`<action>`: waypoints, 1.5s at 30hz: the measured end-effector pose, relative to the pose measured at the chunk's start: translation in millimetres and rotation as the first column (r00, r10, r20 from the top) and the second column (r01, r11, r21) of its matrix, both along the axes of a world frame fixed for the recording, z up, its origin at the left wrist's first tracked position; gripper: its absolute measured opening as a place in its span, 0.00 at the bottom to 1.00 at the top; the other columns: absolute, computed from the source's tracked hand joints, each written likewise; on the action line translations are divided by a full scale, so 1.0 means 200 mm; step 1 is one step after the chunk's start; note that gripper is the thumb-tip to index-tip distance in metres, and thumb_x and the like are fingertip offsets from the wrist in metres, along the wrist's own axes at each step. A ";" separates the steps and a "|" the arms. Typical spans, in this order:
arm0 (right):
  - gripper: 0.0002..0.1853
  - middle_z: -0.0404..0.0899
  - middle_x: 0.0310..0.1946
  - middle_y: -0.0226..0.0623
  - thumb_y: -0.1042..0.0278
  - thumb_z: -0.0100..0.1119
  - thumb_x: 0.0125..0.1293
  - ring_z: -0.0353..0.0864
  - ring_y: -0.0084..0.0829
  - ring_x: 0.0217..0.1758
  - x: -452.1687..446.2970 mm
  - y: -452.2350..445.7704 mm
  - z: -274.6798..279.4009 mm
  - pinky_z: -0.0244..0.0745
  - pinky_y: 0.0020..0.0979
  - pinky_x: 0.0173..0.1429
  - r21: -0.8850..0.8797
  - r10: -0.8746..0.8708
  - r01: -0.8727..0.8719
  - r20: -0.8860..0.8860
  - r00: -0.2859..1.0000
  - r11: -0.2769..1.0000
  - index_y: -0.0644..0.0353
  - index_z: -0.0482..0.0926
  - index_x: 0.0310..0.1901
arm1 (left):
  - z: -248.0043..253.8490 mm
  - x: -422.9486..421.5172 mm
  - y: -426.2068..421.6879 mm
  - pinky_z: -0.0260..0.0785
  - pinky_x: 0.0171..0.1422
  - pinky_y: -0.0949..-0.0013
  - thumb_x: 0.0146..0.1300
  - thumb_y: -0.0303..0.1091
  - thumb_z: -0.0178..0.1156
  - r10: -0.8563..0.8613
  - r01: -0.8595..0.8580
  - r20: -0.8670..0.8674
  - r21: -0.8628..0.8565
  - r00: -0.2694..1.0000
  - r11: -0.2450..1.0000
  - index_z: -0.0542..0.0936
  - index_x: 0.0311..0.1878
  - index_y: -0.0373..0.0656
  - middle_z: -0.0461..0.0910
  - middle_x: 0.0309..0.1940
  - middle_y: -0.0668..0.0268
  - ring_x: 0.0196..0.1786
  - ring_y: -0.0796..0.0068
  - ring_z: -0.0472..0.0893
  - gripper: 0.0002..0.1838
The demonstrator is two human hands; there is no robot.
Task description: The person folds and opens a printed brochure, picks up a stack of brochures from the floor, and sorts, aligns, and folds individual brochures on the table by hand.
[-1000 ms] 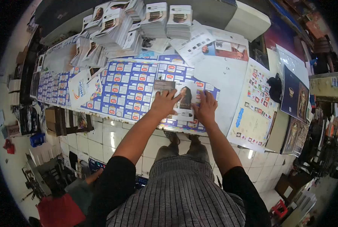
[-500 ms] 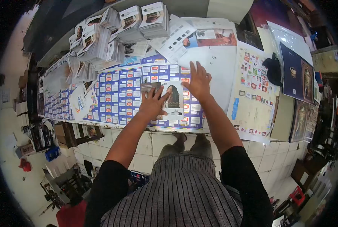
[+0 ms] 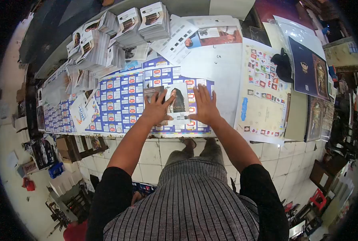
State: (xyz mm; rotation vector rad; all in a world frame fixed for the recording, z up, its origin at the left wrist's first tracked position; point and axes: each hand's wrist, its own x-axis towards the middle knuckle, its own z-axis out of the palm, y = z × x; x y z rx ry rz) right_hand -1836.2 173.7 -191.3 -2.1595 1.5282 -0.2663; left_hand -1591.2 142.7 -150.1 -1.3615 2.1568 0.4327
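Black sleeves point(image 3: 111, 193) flank a grey, black-striped top point(image 3: 183, 201) above greyish trousers point(image 3: 178, 156).

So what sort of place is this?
Probably a print shop or paper-finishing workshop: stacks of similar printed papers, a blue sheet of repeated labels and a sheet dotted with small pictures point that way.

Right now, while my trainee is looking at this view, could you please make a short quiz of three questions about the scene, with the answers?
1. True or false: the left hand is closed in a fist.
2. Where in the view are the tall stacks of printed pages? A) lower right; B) upper left; C) lower left.
3. Complete the sentence: the printed leaflet, between the left hand and the right hand, lies on a patterned sheet whose main colour is ____.

Key: 1. False, it is spread open. 2. B. 3. Blue.
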 end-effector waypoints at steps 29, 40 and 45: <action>0.23 0.81 0.51 0.34 0.84 0.52 0.58 0.79 0.29 0.55 0.26 0.22 0.55 0.73 0.31 0.62 0.485 -0.538 -0.385 0.842 -0.038 0.786 0.63 0.74 0.58 | 0.54 0.02 0.50 0.60 0.75 0.61 0.61 0.41 0.72 0.484 -0.460 -0.872 0.460 -0.075 0.759 0.52 0.76 0.30 0.64 0.71 0.45 0.73 0.57 0.66 0.50; 0.19 0.81 0.48 0.34 0.82 0.59 0.59 0.81 0.29 0.52 0.33 0.30 0.85 0.75 0.31 0.60 0.330 -0.306 -0.108 0.933 0.188 0.938 0.63 0.76 0.54 | 0.80 0.12 0.61 0.63 0.72 0.63 0.62 0.25 0.67 0.253 -0.417 -0.956 0.293 -0.148 0.860 0.70 0.68 0.39 0.75 0.63 0.57 0.69 0.65 0.72 0.30; 0.28 0.66 0.67 0.39 0.77 0.69 0.55 0.66 0.37 0.71 0.41 0.39 1.02 0.62 0.36 0.72 0.184 -0.154 -0.062 0.932 0.328 0.981 0.57 0.77 0.60 | 0.86 0.18 0.65 0.49 0.79 0.47 0.55 0.28 0.69 -0.268 -0.467 -0.950 -0.313 0.162 0.827 0.82 0.56 0.50 0.66 0.72 0.56 0.78 0.46 0.58 0.22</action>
